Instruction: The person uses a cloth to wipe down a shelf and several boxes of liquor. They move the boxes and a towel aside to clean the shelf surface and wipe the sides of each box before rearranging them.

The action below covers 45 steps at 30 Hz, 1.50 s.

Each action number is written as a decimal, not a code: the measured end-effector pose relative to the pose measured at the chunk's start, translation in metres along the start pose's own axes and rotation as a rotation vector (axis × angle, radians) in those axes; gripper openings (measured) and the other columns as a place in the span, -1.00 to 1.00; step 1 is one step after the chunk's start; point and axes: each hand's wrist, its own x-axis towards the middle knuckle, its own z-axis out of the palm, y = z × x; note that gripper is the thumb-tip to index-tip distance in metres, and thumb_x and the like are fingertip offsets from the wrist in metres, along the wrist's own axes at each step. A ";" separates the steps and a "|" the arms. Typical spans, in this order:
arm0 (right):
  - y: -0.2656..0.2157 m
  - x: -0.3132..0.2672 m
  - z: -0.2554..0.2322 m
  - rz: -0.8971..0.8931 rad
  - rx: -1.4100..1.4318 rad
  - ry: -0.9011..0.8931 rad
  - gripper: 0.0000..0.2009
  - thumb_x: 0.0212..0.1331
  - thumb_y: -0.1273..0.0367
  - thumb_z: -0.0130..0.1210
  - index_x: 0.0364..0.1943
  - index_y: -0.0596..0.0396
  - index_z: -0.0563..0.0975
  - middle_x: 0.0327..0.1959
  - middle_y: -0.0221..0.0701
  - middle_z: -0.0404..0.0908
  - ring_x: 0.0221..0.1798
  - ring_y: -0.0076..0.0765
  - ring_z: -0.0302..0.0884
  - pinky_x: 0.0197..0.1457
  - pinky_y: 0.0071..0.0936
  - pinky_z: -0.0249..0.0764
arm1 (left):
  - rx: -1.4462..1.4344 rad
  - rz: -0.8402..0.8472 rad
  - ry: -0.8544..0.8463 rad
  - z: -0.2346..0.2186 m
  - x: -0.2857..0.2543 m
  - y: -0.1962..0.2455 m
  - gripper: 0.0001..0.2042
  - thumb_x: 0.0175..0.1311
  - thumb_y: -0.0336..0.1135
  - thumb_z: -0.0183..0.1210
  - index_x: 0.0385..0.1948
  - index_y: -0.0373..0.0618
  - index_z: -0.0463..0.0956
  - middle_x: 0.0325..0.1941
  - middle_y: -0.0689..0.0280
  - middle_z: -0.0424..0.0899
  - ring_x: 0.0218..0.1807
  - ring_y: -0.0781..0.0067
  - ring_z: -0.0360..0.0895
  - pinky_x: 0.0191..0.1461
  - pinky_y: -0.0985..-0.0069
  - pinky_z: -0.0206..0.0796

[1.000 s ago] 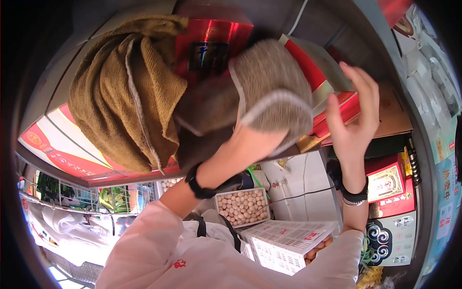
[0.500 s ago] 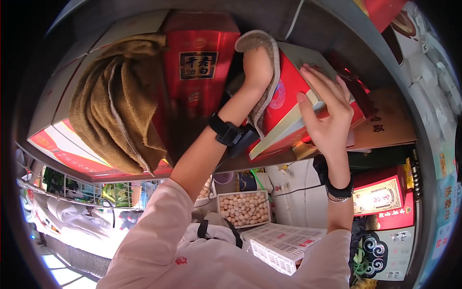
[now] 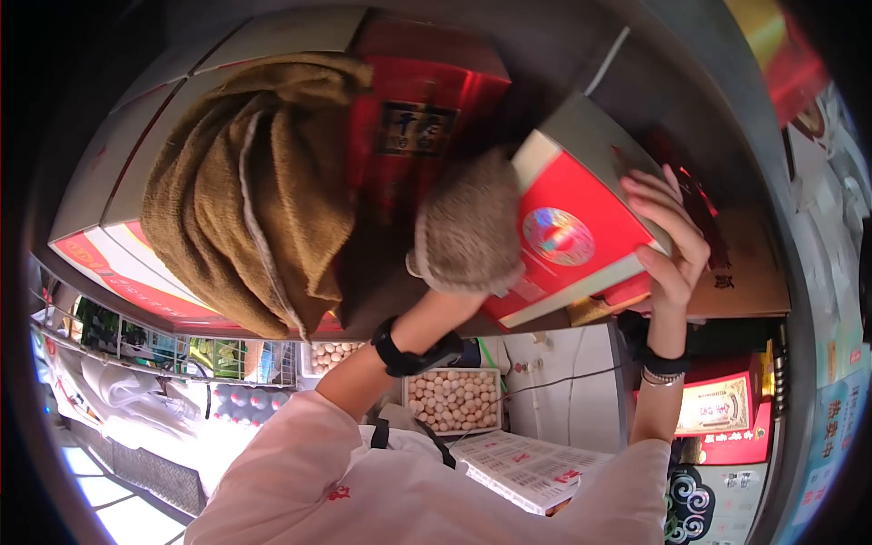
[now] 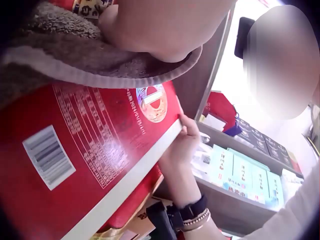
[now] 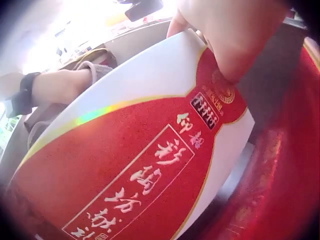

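Note:
A grey-brown towel covers most of my left hand, which holds it against the front of a red and white gift box. In the left wrist view, the back of that hand shows above the towel's pale hem, and its fingertips are hidden. The box stands tilted on the shelf, its barcode and round shiny seal facing me. My right hand grips its right end, thumb at the front edge and fingers over the far side. A brown towel lies draped over boxes to the left.
A red liquor box stands behind the left hand, and a brown carton lies beyond the right hand. Below the shelf's edge are a crate of eggs and a white plastic basket. A wire rack is at lower left.
The right hand has come down from the air onto the box's end and now grips it. The left hand with the towel has swung behind the box and back to its front. The box has turned.

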 end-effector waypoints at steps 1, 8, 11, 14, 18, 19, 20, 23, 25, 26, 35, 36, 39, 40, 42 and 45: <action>0.008 -0.003 -0.007 -0.022 -0.013 -0.016 -0.56 -0.15 0.21 0.11 -0.20 0.25 0.59 -0.07 -0.12 0.59 0.21 0.01 0.34 0.41 -0.06 -0.15 | 0.034 0.009 -0.072 -0.003 -0.010 -0.013 -0.52 0.30 -0.40 -0.04 0.27 -0.07 0.12 0.26 0.24 0.27 0.26 0.34 0.23 0.35 0.38 0.10; 0.022 -0.022 -0.033 0.151 -0.027 0.110 -0.59 -0.30 0.50 -0.18 -0.29 0.33 0.58 -0.03 -0.11 0.56 0.23 0.02 0.31 0.39 -0.11 -0.06 | -0.606 -0.030 -0.139 0.083 -0.043 -0.008 -0.56 0.31 -0.31 -0.02 0.23 -0.07 0.18 0.26 0.23 0.28 0.25 0.35 0.25 0.32 0.35 0.12; 0.006 -0.014 -0.026 0.184 -0.343 0.143 -0.61 -0.24 0.60 -0.28 -0.34 0.27 0.58 -0.13 -0.20 0.62 0.11 -0.21 0.45 0.38 -0.17 0.00 | -0.897 -0.060 -0.219 0.085 -0.021 -0.004 -0.57 0.30 -0.27 0.00 0.20 -0.08 0.22 0.26 0.21 0.28 0.24 0.33 0.26 0.32 0.33 0.11; -0.019 -0.001 -0.020 0.094 -0.712 0.171 -0.64 -0.14 0.57 -0.26 -0.33 0.21 0.59 -0.16 -0.26 0.64 0.05 -0.25 0.50 0.36 -0.20 0.03 | -1.171 -0.086 -0.300 0.067 0.013 -0.006 -0.58 0.29 -0.24 0.03 0.18 -0.09 0.26 0.26 0.20 0.29 0.23 0.32 0.27 0.32 0.31 0.10; -0.027 0.024 0.022 0.067 -0.546 0.322 -0.67 0.03 0.48 -0.22 -0.24 0.16 0.60 -0.15 -0.22 0.62 -0.02 -0.23 0.53 0.19 -0.29 0.25 | -0.355 0.244 -0.148 0.097 0.066 0.000 -0.57 0.27 -0.19 0.07 0.14 -0.11 0.30 0.26 0.18 0.27 0.23 0.34 0.28 0.36 0.32 0.01; -0.019 0.019 0.043 0.153 -0.736 0.290 -0.69 0.14 0.40 -0.21 -0.23 0.16 0.60 -0.20 -0.21 0.63 -0.09 -0.16 0.56 0.06 -0.34 0.35 | -0.353 0.242 -0.141 0.092 0.071 0.008 -0.57 0.27 -0.19 0.07 0.14 -0.11 0.30 0.26 0.18 0.27 0.23 0.34 0.28 0.36 0.32 0.01; -0.012 0.017 0.046 0.048 -0.747 0.296 -0.67 0.21 0.32 -0.20 -0.24 0.18 0.61 -0.25 -0.20 0.64 -0.18 -0.11 0.59 -0.04 -0.36 0.41 | -0.439 0.135 -0.105 0.085 0.076 0.015 -0.60 0.25 -0.17 0.05 0.09 -0.08 0.35 0.21 0.22 0.34 0.21 0.33 0.31 0.35 0.33 0.01; -0.005 0.022 0.051 -0.113 -0.682 0.339 -0.66 0.21 0.32 -0.21 -0.26 0.19 0.62 -0.29 -0.22 0.65 -0.25 -0.15 0.62 -0.12 -0.39 0.46 | -0.476 0.033 -0.054 0.075 0.082 0.019 -0.63 0.23 -0.15 0.04 0.04 -0.06 0.41 0.16 0.25 0.41 0.18 0.32 0.34 0.34 0.34 0.01; 0.000 0.026 0.050 -0.157 -0.686 0.342 -0.66 0.22 0.33 -0.21 -0.27 0.19 0.63 -0.30 -0.22 0.66 -0.25 -0.18 0.64 -0.16 -0.42 0.49 | -0.398 0.064 -0.043 0.048 0.068 0.020 -0.64 0.23 -0.15 0.03 0.03 -0.05 0.42 0.15 0.25 0.42 0.18 0.31 0.34 0.34 0.35 0.02; 0.001 0.026 0.050 -0.158 -0.679 0.342 -0.66 0.22 0.33 -0.21 -0.27 0.19 0.63 -0.30 -0.22 0.66 -0.25 -0.18 0.64 -0.16 -0.42 0.49 | -0.359 0.075 -0.043 0.007 0.019 0.034 -0.64 0.23 -0.15 0.03 0.03 -0.05 0.42 0.14 0.26 0.43 0.18 0.31 0.35 0.33 0.35 0.02; -0.003 0.025 0.050 -0.147 -0.841 0.302 -0.72 -0.13 0.47 0.04 -0.26 0.16 0.63 -0.30 -0.33 0.68 -0.29 -0.27 0.65 -0.22 -0.48 0.51 | -0.012 0.153 -0.019 -0.011 -0.011 0.047 -0.66 0.22 -0.14 0.01 -0.01 -0.03 0.45 0.10 0.27 0.47 0.15 0.29 0.37 0.30 0.35 0.06; -0.002 0.025 0.050 -0.148 -0.839 0.301 -0.72 -0.13 0.47 0.04 -0.26 0.16 0.63 -0.30 -0.33 0.68 -0.29 -0.27 0.65 -0.22 -0.48 0.51 | 0.023 0.163 -0.022 -0.013 -0.013 0.049 -0.66 0.21 -0.14 0.01 -0.02 -0.03 0.46 0.09 0.27 0.48 0.15 0.29 0.37 0.30 0.35 0.07; 0.001 0.025 0.048 -0.186 -0.796 0.325 -0.72 -0.12 0.47 0.03 -0.26 0.15 0.63 -0.29 -0.34 0.68 -0.28 -0.27 0.65 -0.21 -0.48 0.51 | 0.119 0.207 -0.036 -0.004 -0.014 0.055 -0.67 0.21 -0.14 0.00 -0.03 -0.02 0.47 0.08 0.28 0.49 0.14 0.29 0.38 0.29 0.35 0.08; 0.001 0.024 0.049 -0.169 -0.797 0.323 -0.72 -0.12 0.47 0.02 -0.26 0.15 0.63 -0.28 -0.33 0.68 -0.27 -0.26 0.65 -0.20 -0.47 0.52 | 0.153 0.227 -0.043 -0.003 -0.020 0.060 -0.67 0.21 -0.14 0.00 -0.04 -0.02 0.47 0.07 0.28 0.49 0.14 0.28 0.39 0.29 0.35 0.08; -0.001 0.025 0.050 -0.150 -0.811 0.329 -0.72 -0.11 0.46 0.01 -0.26 0.15 0.63 -0.28 -0.32 0.67 -0.26 -0.26 0.65 -0.20 -0.47 0.52 | 0.215 0.265 -0.064 0.021 0.006 0.056 -0.67 0.21 -0.14 0.00 -0.04 -0.01 0.48 0.06 0.29 0.50 0.13 0.28 0.39 0.28 0.35 0.09; -0.002 0.025 0.048 -0.147 -0.802 0.304 -0.70 -0.04 0.42 0.01 -0.19 0.16 0.60 -0.28 -0.27 0.67 -0.25 -0.25 0.65 -0.18 -0.44 0.51 | 0.292 0.314 -0.101 0.016 0.027 0.054 -0.68 0.20 -0.14 -0.01 -0.06 -0.01 0.49 0.05 0.29 0.52 0.12 0.27 0.40 0.27 0.35 0.11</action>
